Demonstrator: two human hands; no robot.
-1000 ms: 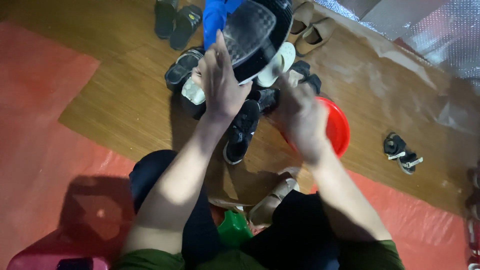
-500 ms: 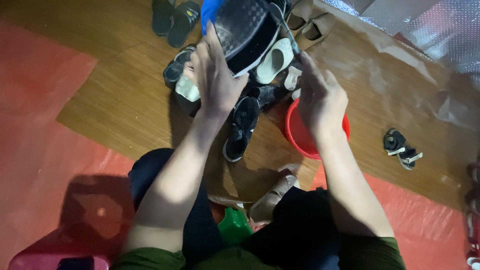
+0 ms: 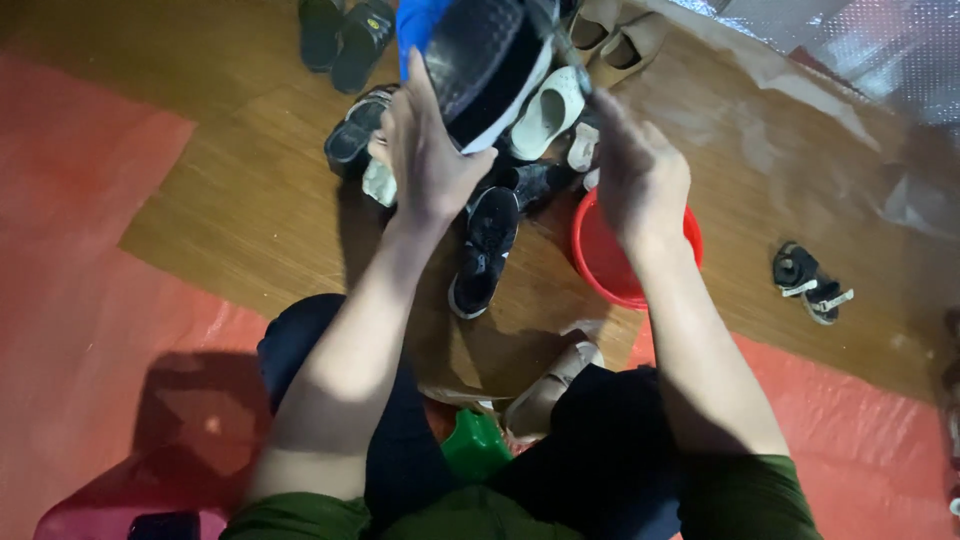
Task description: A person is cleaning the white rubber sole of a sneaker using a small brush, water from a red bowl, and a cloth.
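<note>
My left hand (image 3: 425, 155) grips a black shoe (image 3: 485, 55) with a white-edged sole, held up sole-first above a pile of footwear. My right hand (image 3: 635, 170) is raised beside the shoe's right side, fingers together and close to it; whether it touches the shoe is not clear. Below the hands lies a black sneaker (image 3: 485, 250) on the wooden floor. A red bucket (image 3: 600, 265) stands under my right wrist.
Pale slippers (image 3: 545, 110), beige shoes (image 3: 610, 40) and dark sandals (image 3: 345, 40) lie about the pile. A small pair of black sandals (image 3: 810, 285) sits at the right. Red mat (image 3: 80, 250) on the left, a green object (image 3: 475, 445) between my knees.
The black shoe has been lifted higher and further from me. My right hand has come up from the red bucket to the shoe's side.
</note>
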